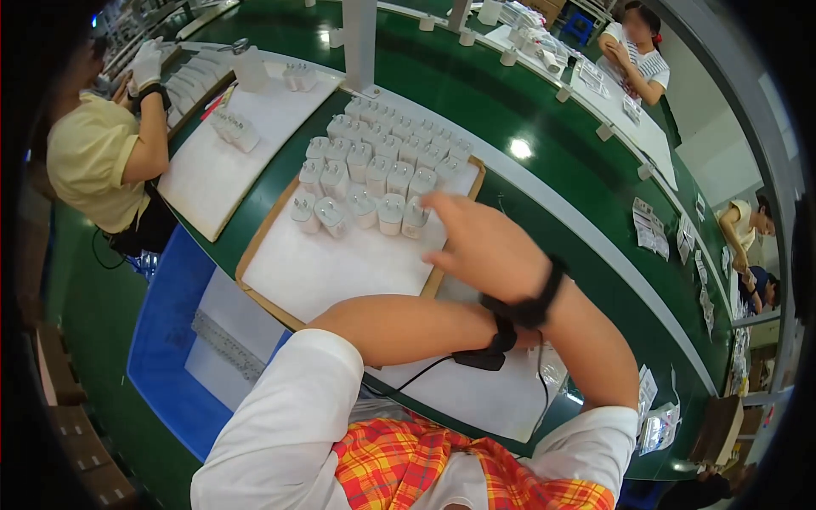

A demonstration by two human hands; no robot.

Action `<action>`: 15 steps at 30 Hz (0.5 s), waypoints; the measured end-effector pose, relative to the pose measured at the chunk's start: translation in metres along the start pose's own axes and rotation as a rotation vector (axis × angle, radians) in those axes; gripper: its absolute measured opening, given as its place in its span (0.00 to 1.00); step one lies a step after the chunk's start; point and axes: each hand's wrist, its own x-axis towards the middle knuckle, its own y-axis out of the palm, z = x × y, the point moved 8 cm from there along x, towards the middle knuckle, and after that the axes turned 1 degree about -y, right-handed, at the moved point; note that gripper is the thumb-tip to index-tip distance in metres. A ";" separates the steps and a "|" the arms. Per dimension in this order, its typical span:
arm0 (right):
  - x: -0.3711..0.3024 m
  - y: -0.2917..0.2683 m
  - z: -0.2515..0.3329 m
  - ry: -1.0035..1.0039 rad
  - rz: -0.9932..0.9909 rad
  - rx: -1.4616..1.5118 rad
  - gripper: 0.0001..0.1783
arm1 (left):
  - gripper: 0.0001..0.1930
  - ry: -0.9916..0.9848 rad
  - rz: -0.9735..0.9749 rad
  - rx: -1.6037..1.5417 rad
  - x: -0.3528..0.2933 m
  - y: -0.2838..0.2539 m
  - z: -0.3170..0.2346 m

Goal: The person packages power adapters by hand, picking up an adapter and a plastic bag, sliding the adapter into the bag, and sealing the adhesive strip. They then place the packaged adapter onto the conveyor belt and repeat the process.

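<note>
We note two-pin white plug chargers (390, 212) standing in uneven rows, prongs up, on a brown-edged white board (319, 268). Our right hand (493, 251) is over the board's right edge, thumb and forefinger spread apart beside the front row's end charger (415, 219); whether they touch, we cannot tell. Our left forearm (416, 327) crosses under the right; left hand (529, 338) mostly hidden, grip unreadable to us. Blue bin (161, 348) lower left.
</note>
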 end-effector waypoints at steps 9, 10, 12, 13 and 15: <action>-0.039 -0.041 -0.003 -0.016 -0.323 0.149 0.24 | 0.26 0.140 -0.166 -0.831 -0.016 0.000 0.022; -0.073 -0.060 -0.015 0.007 -0.404 0.275 0.24 | 0.26 0.166 -0.169 -0.933 -0.016 -0.001 0.021; -0.155 -0.058 -0.073 0.203 -0.603 0.845 0.26 | 0.25 0.031 0.062 -0.222 0.002 0.000 -0.004; -0.198 -0.051 -0.097 0.296 -0.713 0.981 0.27 | 0.25 -0.111 0.251 0.506 0.005 0.005 0.003; -0.251 -0.034 -0.124 0.419 -0.859 1.105 0.28 | 0.26 -0.041 0.144 0.514 0.004 0.010 0.003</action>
